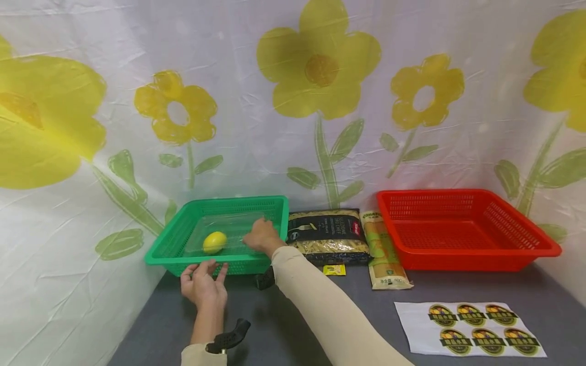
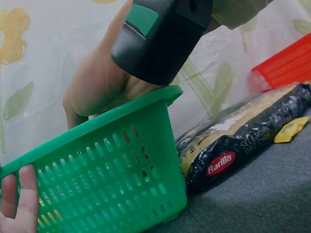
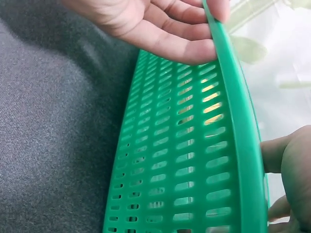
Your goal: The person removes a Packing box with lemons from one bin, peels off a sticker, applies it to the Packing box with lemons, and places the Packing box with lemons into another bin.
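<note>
A green basket (image 1: 183, 260) stands at the left of the table. Inside it are a yellow lemon (image 1: 214, 243) and a clear plastic container (image 1: 238, 223), which overlap in the head view. My left hand (image 1: 205, 284) is at the basket's front rim, its fingers against the outer wall and one digit over the edge, pinching the rim in the right wrist view. My right hand (image 1: 264, 237) reaches over the front right of the basket, fingers curled down at the container's right end. In the right wrist view the rim hides what lies between the right thumb (image 3: 274, 153) and fingers.
Right of the green basket lie a black pasta bag (image 1: 327, 231), a small yellow packet (image 1: 334, 270) and a long noodle pack (image 1: 386, 254). A red basket (image 1: 458, 259) stands at the right. A white sticker sheet (image 1: 412, 330) lies before it. A flowered curtain (image 1: 238, 152) hangs behind.
</note>
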